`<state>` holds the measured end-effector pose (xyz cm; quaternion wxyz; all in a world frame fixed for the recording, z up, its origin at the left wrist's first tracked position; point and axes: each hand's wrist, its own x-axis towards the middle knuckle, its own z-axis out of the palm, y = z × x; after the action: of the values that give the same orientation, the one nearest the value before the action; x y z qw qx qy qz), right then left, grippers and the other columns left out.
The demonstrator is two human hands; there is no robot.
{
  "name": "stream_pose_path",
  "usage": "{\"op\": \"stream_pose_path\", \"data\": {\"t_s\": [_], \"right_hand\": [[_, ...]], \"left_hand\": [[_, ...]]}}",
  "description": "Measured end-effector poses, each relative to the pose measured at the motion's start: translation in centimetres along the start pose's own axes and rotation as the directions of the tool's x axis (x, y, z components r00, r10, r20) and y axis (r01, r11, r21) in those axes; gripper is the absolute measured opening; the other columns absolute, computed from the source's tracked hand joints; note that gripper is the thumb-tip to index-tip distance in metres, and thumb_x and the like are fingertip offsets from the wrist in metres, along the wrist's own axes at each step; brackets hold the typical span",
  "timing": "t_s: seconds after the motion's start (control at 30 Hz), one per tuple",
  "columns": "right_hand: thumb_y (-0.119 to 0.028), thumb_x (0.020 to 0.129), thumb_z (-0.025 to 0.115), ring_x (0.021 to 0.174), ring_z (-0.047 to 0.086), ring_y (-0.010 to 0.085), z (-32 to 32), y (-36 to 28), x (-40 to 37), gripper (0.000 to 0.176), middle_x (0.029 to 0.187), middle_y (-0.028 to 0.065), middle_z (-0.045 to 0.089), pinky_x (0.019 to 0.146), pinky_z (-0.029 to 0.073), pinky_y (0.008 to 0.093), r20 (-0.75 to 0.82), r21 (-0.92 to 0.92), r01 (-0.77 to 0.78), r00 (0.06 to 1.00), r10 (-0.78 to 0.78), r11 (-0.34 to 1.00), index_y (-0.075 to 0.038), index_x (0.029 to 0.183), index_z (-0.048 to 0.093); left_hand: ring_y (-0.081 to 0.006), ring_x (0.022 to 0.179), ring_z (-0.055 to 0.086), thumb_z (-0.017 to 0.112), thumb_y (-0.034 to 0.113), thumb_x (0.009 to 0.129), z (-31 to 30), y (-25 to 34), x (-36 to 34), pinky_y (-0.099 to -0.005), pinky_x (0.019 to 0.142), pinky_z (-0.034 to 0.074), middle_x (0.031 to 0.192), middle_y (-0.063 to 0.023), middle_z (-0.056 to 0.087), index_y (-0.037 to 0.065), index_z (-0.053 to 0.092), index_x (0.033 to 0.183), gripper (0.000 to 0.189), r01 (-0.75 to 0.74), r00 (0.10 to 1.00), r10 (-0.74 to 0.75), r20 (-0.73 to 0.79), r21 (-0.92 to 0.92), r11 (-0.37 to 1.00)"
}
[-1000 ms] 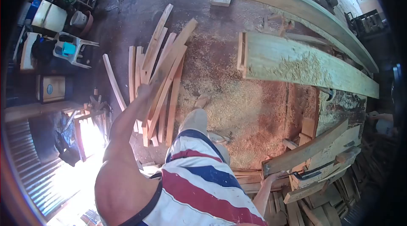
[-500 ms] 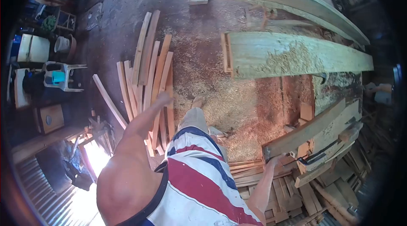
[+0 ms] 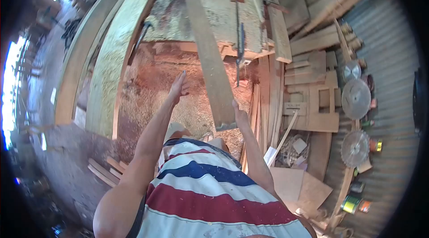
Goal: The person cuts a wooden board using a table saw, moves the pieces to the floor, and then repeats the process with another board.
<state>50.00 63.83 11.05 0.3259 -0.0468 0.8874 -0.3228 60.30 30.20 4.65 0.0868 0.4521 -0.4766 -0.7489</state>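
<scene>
My right hand (image 3: pixel 240 113) is closed on the right edge of a wooden board (image 3: pixel 212 66), close to its near end. The board slants away from me, its far end over the workbench (image 3: pixel 174 21). To the left of the board, my left hand (image 3: pixel 178 88) is in the air over the shavings-covered floor with its fingers apart, touching nothing. A black clamp (image 3: pixel 241 41) is at the bench edge, right of the board.
Long thick planks (image 3: pixel 107 72) stretch along the left, with a hammer-like tool (image 3: pixel 142 37) beside them. Scrap wood (image 3: pixel 310 99) is piled on the right. Circular saw blades (image 3: pixel 356 99) hang by the corrugated wall (image 3: pixel 389 59). Strips (image 3: pixel 103 173) lie on the floor at lower left.
The view has swung right toward the bench. My left hand has left the wood strips on the floor and is now near the board. My right hand still holds the board.
</scene>
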Motion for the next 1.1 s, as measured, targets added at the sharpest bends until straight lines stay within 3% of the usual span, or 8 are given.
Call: {"op": "stream_pose_path", "data": {"t_s": [0.1,0.23,0.47,0.57,0.7,0.8,0.9,1.1], "right_hand": [[-0.087,0.094,0.048,0.109,0.074,0.0372,0.2,4.1,-1.9,0.104,0.109,0.0274,0.077,0.094,0.054,0.0457,0.121,0.137,0.005,0.992,-0.021,0.991,0.011,0.12,0.075],[-0.069,0.086,0.077,0.109,0.075,0.0324,3.0,3.5,-6.8,0.09,0.12,0.0218,0.077,0.094,0.058,0.0427,0.071,0.114,-0.087,0.994,0.079,0.99,0.005,0.136,0.066],[-0.058,0.086,0.084,0.107,0.075,0.0264,10.3,3.7,-5.9,0.075,0.116,0.0176,0.078,0.092,0.06,0.0413,-0.007,0.371,-0.184,0.98,0.201,0.91,0.0,0.131,0.068],[-0.056,0.09,0.082,0.109,0.076,0.0273,10.6,2.6,-3.5,0.076,0.118,0.0175,0.078,0.094,0.06,0.0407,-0.096,0.435,-0.097,0.983,0.154,0.895,0.002,0.135,0.067],[-0.043,0.101,0.075,0.108,0.071,0.0194,8.7,1.3,-0.9,0.056,0.12,0.0128,0.077,0.096,0.057,0.0357,-0.093,0.635,-0.032,0.989,0.117,0.772,0.001,0.135,0.068],[-0.04,0.105,0.071,0.107,0.069,0.0171,8.7,0.5,1.9,0.05,0.118,0.011,0.076,0.095,0.055,0.0341,-0.127,0.644,0.012,0.988,0.092,0.765,0.002,0.133,0.069],[-0.045,0.103,0.072,0.112,0.071,0.0212,8.5,0.6,5.9,0.058,0.124,0.0148,0.076,0.098,0.055,0.0363,-0.096,0.636,0.002,0.992,0.077,0.772,0.002,0.138,0.066],[-0.054,0.102,0.071,0.111,0.071,0.0248,6.9,0.3,7.2,0.066,0.121,0.0168,0.075,0.097,0.055,0.038,-0.057,0.595,-0.03,0.995,0.079,0.803,0.004,0.134,0.067]], "left_hand": [[-0.0213,0.111,0.068,0.066,0.068,0.099,5.3,1.7,7.1,-0.037,0.087,0.055,0.13,-0.0089,0.07,0.02,0.047,0.158,0.079,0.028,0.986,-0.017,0.164,-0.066,0.997],[-0.0232,0.119,0.066,0.072,0.053,0.101,9.3,2.7,11.5,-0.0405,0.097,0.056,0.136,-0.0083,0.067,0.016,0.049,0.157,0.072,0.165,0.924,-0.061,0.379,-0.25,0.954],[-0.0246,0.12,0.067,0.081,0.037,0.097,13.6,4.9,12.2,-0.0402,0.104,0.054,0.136,-0.0073,0.069,0.007,0.051,0.155,0.072,-0.032,0.94,0.115,0.322,-0.254,0.967],[-0.0275,0.125,0.066,0.082,0.041,0.096,16.2,7.1,13.8,-0.0408,0.105,0.052,0.138,-0.0114,0.068,0.004,0.051,0.155,0.076,-0.083,0.986,0.071,0.15,0.075,0.994],[-0.0455,0.133,0.058,0.08,0.049,0.09,18.0,11.8,16.5,-0.0506,0.108,0.048,0.143,-0.0286,0.06,-0.003,0.055,0.145,0.079,-0.581,0.758,0.586,0.287,0.705,0.406],[-0.0518,0.138,0.049,0.078,0.053,0.09,20.5,12.5,21.7,-0.057,0.113,0.041,0.143,-0.0328,0.055,-0.005,0.053,0.142,0.082,-0.669,0.725,0.627,0.284,0.506,0.544],[-0.0559,0.142,0.041,0.075,0.054,0.093,21.9,10.9,26.4,-0.0614,0.118,0.032,0.145,-0.0366,0.051,-0.007,0.05,0.144,0.083,-0.599,0.603,0.756,0.255,0.77,0.218],[-0.0601,0.145,0.036,0.073,0.054,0.094,22.7,13.5,25.9,-0.0626,0.124,0.025,0.151,-0.0416,0.044,-0.008,0.047,0.146,0.085,-0.625,0.724,0.618,0.305,0.67,0.402]]}}
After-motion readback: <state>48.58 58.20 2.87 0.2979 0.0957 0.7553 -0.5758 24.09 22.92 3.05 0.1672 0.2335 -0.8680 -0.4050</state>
